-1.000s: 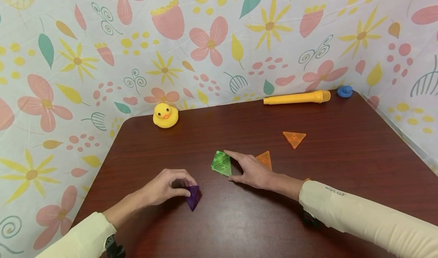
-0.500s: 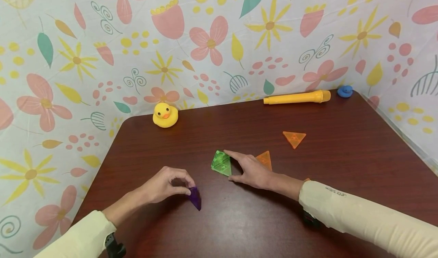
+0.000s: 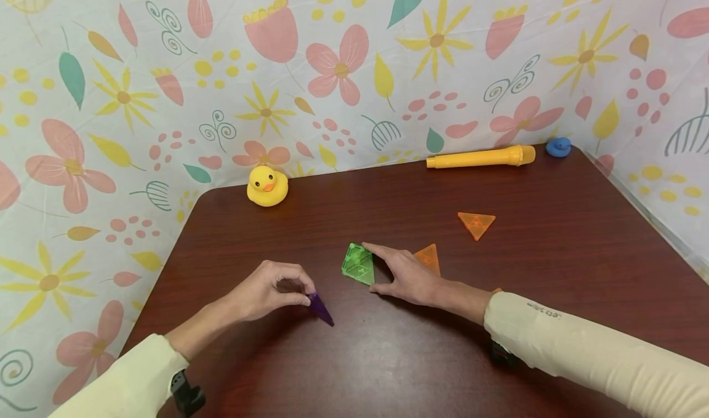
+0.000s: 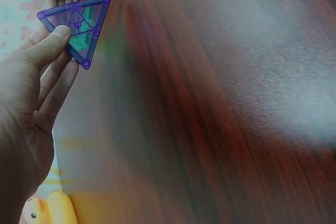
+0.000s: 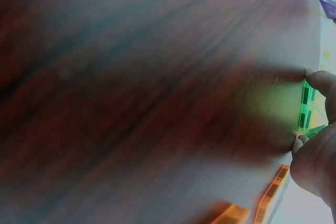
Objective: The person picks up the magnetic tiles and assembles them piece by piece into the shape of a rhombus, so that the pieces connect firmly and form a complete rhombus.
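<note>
My left hand (image 3: pixel 271 292) pinches a translucent purple triangular magnetic tile (image 3: pixel 322 310) between thumb and fingers, over the table left of the middle. In the left wrist view the tile (image 4: pixel 86 32) faces the camera, thumb on its near face. My right hand (image 3: pixel 407 276) holds a cluster of translucent green magnetic tiles (image 3: pixel 358 263) on the table, index finger at the far corner and thumb at the near one. The right wrist view shows the green edge (image 5: pixel 305 103) between those two fingertips. An orange triangular tile (image 3: pixel 430 259) lies partly hidden behind the right hand.
Another orange triangle (image 3: pixel 476 225) lies farther back, and a bit of orange (image 3: pixel 497 290) shows by the right sleeve. Along the back edge stand a yellow rubber duck (image 3: pixel 268 186), a yellow toy microphone (image 3: pixel 480 157) and a small blue duck (image 3: pixel 558 147). Flowered cloth (image 3: pixel 354 128) hangs behind the table.
The left hand has turned the purple tile from pointing down toward me to a thin slant pointing right, raising it slightly. The right hand and green tiles stay in place.
</note>
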Demonstrator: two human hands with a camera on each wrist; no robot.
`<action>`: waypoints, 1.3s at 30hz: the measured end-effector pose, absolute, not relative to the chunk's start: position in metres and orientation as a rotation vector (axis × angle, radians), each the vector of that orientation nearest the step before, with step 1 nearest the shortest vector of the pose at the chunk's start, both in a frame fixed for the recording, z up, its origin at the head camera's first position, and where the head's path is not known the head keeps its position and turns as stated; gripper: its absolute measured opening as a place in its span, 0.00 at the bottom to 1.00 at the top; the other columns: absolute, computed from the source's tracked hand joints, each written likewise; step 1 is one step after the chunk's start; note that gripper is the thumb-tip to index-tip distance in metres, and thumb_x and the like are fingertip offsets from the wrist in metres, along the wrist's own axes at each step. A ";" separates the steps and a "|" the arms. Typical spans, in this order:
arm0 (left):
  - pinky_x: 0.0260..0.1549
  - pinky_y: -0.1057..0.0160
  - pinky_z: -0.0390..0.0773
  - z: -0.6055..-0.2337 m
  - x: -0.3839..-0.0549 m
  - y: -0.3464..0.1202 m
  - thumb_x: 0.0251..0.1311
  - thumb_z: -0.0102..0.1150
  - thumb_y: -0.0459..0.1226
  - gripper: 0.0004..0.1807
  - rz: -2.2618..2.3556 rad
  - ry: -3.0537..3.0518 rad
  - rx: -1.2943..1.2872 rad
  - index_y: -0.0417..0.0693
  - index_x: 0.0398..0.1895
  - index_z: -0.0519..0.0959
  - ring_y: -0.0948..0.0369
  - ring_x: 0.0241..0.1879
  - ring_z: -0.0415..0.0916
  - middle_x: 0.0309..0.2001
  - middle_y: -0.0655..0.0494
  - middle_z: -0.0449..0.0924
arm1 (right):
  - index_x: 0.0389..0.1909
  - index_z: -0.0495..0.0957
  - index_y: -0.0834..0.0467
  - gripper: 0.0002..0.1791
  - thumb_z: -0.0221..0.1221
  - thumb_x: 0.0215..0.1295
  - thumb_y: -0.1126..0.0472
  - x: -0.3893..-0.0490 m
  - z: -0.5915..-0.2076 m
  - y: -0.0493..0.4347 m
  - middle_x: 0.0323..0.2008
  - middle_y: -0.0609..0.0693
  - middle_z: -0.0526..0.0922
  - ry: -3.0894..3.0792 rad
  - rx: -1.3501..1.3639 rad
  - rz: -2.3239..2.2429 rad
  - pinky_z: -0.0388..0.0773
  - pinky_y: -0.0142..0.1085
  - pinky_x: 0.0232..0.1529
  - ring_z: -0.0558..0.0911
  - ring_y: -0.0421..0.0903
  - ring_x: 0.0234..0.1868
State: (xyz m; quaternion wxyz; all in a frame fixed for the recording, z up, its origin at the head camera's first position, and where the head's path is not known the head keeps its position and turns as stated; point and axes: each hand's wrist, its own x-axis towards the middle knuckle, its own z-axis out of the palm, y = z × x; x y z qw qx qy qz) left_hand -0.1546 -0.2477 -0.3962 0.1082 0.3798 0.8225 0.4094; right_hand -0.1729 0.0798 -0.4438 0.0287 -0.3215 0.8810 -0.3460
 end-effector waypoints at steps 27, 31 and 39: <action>0.44 0.60 0.87 -0.391 -0.179 -0.208 0.60 0.77 0.30 0.10 1.360 2.485 1.130 0.51 0.42 0.88 0.60 0.41 0.87 0.41 0.61 0.88 | 0.79 0.64 0.66 0.48 0.77 0.62 0.61 -0.174 -0.443 0.080 0.73 0.63 0.73 2.695 -0.994 -1.084 0.75 0.54 0.68 0.75 0.59 0.72; 0.45 0.60 0.87 -0.393 -0.182 -0.202 0.61 0.77 0.30 0.10 1.336 2.526 1.160 0.51 0.42 0.88 0.61 0.42 0.87 0.41 0.62 0.88 | 0.79 0.64 0.66 0.48 0.77 0.62 0.61 -0.175 -0.443 0.081 0.73 0.63 0.74 2.685 -0.987 -1.089 0.75 0.54 0.67 0.76 0.59 0.71; 0.45 0.62 0.87 -0.398 -0.186 -0.190 0.59 0.77 0.29 0.11 1.355 2.539 1.186 0.49 0.43 0.88 0.62 0.42 0.87 0.42 0.61 0.88 | 0.79 0.64 0.65 0.48 0.77 0.63 0.59 -0.175 -0.444 0.081 0.73 0.61 0.73 2.678 -0.978 -1.082 0.75 0.53 0.68 0.76 0.58 0.71</action>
